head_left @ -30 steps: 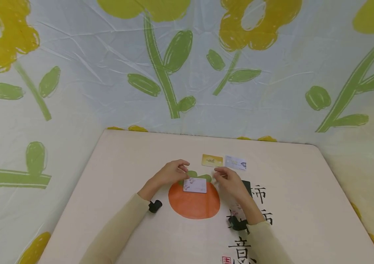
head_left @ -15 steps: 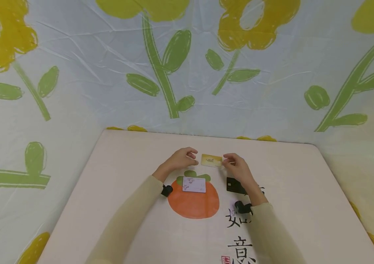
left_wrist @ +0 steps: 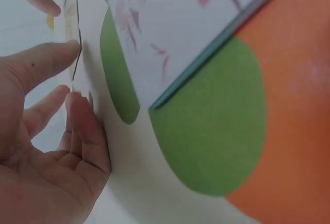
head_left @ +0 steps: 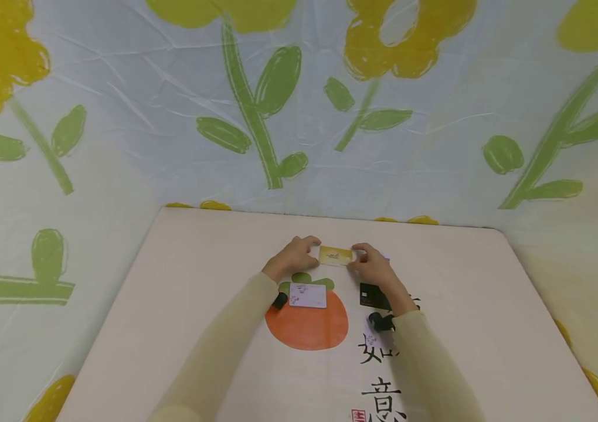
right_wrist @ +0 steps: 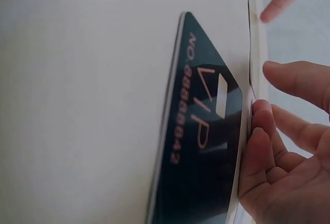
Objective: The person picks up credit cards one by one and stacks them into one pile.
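Note:
A gold card lies near the far side of the table, between my two hands. My left hand pinches its left end, the thumb at the near corner and a finger at the far one. My right hand does the same at its right end. In the left wrist view the left hand meets the card seen edge-on. The right wrist view has the right hand beside a black VIP card. A pale card there is mostly hidden behind the right hand in the head view.
A stack-like white card with pink blossoms lies on the printed orange persimmon. Another blossom card is partly hidden under the right wrist's camera. A flowered cloth stands behind the table.
Both hands have moved forward from around the blossom card to the gold card, and closed in on its two ends. The gold card itself has hardly shifted.

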